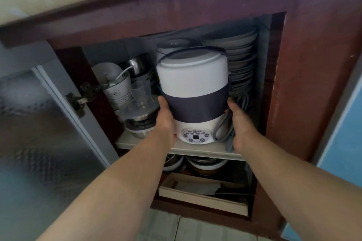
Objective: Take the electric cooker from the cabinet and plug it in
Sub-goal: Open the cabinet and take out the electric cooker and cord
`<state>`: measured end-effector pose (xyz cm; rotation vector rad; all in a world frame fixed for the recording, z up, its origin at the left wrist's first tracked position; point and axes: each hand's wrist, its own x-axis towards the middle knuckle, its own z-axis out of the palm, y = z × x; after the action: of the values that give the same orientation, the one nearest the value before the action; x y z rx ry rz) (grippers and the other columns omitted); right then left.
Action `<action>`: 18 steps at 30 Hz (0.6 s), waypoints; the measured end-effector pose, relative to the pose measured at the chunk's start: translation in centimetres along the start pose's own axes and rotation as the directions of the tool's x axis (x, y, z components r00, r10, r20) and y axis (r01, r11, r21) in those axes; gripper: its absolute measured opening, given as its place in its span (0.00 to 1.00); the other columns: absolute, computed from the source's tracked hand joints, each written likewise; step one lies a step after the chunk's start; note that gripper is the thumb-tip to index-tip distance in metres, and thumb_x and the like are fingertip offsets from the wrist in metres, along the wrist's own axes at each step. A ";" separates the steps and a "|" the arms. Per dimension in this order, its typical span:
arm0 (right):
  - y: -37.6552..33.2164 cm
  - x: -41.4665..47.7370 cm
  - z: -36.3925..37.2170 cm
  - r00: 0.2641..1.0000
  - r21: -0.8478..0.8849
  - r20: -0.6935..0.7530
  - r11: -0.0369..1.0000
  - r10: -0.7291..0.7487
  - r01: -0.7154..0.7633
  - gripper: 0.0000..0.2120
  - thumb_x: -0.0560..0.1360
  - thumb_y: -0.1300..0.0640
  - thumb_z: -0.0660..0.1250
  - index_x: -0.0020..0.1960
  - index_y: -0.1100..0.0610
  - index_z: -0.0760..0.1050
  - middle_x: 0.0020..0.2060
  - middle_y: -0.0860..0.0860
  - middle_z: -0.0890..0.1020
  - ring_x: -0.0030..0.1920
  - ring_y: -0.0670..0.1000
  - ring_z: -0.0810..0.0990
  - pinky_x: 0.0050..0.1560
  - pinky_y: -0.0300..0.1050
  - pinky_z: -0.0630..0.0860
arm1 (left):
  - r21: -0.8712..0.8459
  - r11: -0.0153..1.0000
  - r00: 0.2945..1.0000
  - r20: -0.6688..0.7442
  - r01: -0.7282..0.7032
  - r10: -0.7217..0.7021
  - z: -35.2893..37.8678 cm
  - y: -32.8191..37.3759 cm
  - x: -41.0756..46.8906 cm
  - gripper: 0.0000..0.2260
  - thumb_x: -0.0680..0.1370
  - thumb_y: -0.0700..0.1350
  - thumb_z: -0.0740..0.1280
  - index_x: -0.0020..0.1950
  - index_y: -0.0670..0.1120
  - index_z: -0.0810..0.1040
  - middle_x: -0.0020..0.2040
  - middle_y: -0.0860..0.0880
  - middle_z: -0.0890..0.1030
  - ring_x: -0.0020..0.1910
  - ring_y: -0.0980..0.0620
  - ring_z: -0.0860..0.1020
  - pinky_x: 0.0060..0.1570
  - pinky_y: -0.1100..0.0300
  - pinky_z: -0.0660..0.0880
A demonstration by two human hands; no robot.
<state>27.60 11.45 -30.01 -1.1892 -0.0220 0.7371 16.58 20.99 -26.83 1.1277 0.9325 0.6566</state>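
Observation:
The electric cooker (194, 92) is a tall white cylinder with a dark band and a button panel low on its front. It stands at the front of the upper shelf (205, 151) inside the open brown cabinet (305, 84). My left hand (166, 119) presses against its left side and my right hand (240, 123) against its right side, so both grip it. Its grey power cord (225, 125) hangs in loops between the cooker and my right palm.
The frosted cabinet door (49, 133) stands open at the left. A clear blender jar (140, 103) and metal pots crowd the shelf on the left. Stacked plates (239, 56) rise behind on the right. Bowls (205, 164) and flat boxes fill the lower shelves.

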 end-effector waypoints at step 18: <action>1.3 -3.1 -0.3 0.994 0.073 -0.032 0.992 0.101 -0.099 0.28 0.65 0.38 0.74 0.58 0.55 0.80 0.52 0.51 0.84 0.50 0.53 0.82 0.59 0.51 0.76 | -0.254 0.967 0.999 -0.014 0.036 -0.041 -2.6 -0.5 -1.3 0.34 0.73 0.73 0.51 0.73 0.56 0.67 0.69 0.52 0.75 0.65 0.45 0.75 0.66 0.43 0.71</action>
<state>24.70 9.82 -30.08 -1.1408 0.0932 0.7981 13.67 20.88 -27.32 0.8749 0.8580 0.7338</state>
